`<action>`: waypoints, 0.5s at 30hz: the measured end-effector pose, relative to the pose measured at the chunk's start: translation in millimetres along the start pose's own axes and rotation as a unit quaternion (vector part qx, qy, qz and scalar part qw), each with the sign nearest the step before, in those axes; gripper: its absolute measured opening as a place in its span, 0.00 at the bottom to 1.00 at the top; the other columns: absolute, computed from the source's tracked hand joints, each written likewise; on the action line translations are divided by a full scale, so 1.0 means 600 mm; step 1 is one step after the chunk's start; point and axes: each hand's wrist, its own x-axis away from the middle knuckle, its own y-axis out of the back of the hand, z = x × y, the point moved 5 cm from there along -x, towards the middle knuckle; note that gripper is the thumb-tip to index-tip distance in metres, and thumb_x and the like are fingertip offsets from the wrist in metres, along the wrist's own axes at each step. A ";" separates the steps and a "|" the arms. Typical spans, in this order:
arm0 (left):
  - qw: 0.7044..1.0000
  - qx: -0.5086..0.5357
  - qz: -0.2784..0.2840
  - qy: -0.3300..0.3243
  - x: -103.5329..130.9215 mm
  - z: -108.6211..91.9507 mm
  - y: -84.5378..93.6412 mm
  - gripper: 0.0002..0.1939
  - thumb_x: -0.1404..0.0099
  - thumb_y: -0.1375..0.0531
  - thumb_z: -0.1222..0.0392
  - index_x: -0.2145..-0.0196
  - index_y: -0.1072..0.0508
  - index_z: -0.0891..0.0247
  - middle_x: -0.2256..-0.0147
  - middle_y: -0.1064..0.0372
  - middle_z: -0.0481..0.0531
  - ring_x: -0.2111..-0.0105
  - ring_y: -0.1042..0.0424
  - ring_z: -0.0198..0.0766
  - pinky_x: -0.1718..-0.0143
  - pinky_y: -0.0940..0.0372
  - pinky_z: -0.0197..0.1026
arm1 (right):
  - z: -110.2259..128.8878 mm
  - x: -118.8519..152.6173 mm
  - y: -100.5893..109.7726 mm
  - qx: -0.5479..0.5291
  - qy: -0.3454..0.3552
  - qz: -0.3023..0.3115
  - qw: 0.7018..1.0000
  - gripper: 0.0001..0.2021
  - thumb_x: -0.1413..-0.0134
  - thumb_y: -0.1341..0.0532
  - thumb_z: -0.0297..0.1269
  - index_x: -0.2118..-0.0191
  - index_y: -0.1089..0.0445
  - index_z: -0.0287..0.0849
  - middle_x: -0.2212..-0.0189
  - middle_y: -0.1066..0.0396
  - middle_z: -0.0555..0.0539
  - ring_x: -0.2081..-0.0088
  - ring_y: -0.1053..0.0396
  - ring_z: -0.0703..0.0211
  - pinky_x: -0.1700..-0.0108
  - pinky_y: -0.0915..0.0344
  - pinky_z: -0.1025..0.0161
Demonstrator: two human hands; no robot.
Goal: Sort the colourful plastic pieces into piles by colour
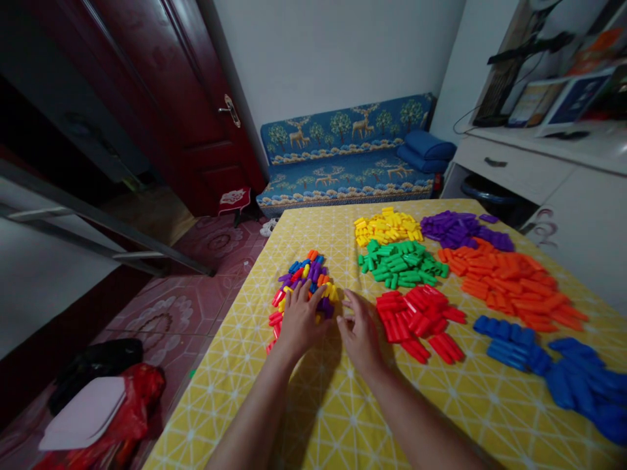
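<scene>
On the worktop (220,385), a pile of mixed plastic pieces (297,269) is lying under and just beyond the left hand (302,320), its long axis running away from the person and slanting slightly right. The left hand is sitting nearer, palm down, fingers spreading over the pieces; whether they are gripping any, I cannot tell. The right hand (362,336) is occupying the gap between this pile and the red pieces (416,313), its fingers curving loosely, thumb apart, holding nothing visible. Both forearms are angling inward.
</scene>
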 end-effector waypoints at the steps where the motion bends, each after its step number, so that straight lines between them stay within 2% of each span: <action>1: 1.000 -0.015 -0.007 0.003 -0.005 -0.003 -0.006 0.37 0.47 0.32 0.50 0.40 0.33 0.52 0.38 0.41 0.63 0.37 0.46 0.64 0.40 0.51 0.68 | -0.001 0.001 -0.002 0.010 0.004 0.004 1.000 0.30 0.47 0.45 0.26 0.37 0.44 0.42 0.46 0.34 0.35 0.49 0.31 0.50 0.55 0.27 0.53; 5: 1.000 -0.029 -0.005 -0.006 -0.037 -0.012 -0.013 0.28 0.43 0.34 0.57 0.44 0.30 0.49 0.40 0.37 0.57 0.39 0.43 0.61 0.39 0.53 0.68 | 0.004 0.002 -0.008 0.060 0.029 0.031 0.997 0.39 0.52 0.46 0.22 0.32 0.52 0.42 0.42 0.37 0.35 0.46 0.32 0.48 0.50 0.29 0.49; 8: 1.000 -0.019 -0.004 -0.004 -0.053 -0.023 -0.013 0.21 0.42 0.37 0.62 0.50 0.25 0.52 0.44 0.32 0.56 0.42 0.40 0.59 0.39 0.53 0.67 | 0.003 0.003 -0.009 0.082 0.035 0.040 0.995 0.44 0.57 0.46 0.21 0.31 0.56 0.41 0.40 0.38 0.36 0.44 0.34 0.47 0.48 0.30 0.48; 11: 0.999 0.009 -0.034 -0.003 -0.052 -0.034 -0.017 0.18 0.39 0.42 0.65 0.53 0.24 0.54 0.49 0.29 0.56 0.46 0.35 0.54 0.38 0.54 0.65 | -0.003 0.002 -0.008 0.077 0.021 0.031 0.996 0.45 0.57 0.46 0.21 0.30 0.57 0.42 0.41 0.37 0.36 0.46 0.32 0.47 0.48 0.30 0.47; 14: 0.997 0.051 -0.056 -0.033 -0.041 -0.039 -0.024 0.17 0.36 0.46 0.65 0.52 0.25 0.55 0.51 0.27 0.55 0.48 0.32 0.48 0.35 0.59 0.63 | -0.009 0.000 -0.005 0.056 0.005 0.021 0.998 0.43 0.54 0.45 0.23 0.31 0.56 0.43 0.44 0.33 0.37 0.50 0.29 0.49 0.50 0.28 0.49; 15: 0.995 0.068 -0.059 -0.042 -0.037 -0.038 -0.026 0.16 0.35 0.46 0.65 0.52 0.26 0.55 0.52 0.27 0.55 0.49 0.31 0.47 0.35 0.58 0.61 | -0.011 0.000 -0.005 0.047 0.000 0.021 0.999 0.42 0.53 0.45 0.24 0.31 0.55 0.43 0.46 0.32 0.37 0.52 0.28 0.49 0.51 0.28 0.49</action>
